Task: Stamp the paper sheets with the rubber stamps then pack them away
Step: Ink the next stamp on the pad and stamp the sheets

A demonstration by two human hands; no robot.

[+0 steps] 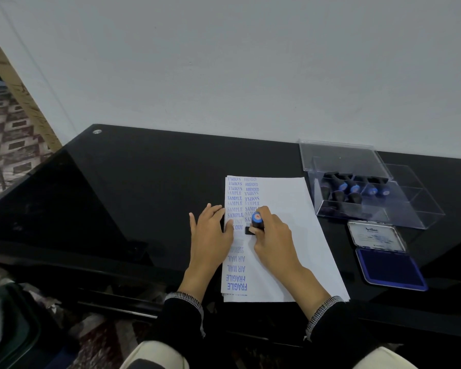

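A stack of white paper sheets (pixel 290 235) lies on the black glass table (pixel 144 182), its left part covered with blue stamped words. My right hand (pixel 274 235) grips a rubber stamp (pixel 256 221) with a black handle and blue cap, its base pressed down on the top sheet. My left hand (pixel 210 235) lies flat with fingers spread on the sheet's left edge, holding it down. Several more stamps (pixel 354 190) lie in a clear plastic box (pixel 421 206) at the back right.
An open blue ink pad (pixel 390 269) with its lid (pixel 375 235) raised sits right of the paper. The box's clear lid (pixel 341 155) leans over the box. A white wall runs behind the table. My knees show under the front edge.
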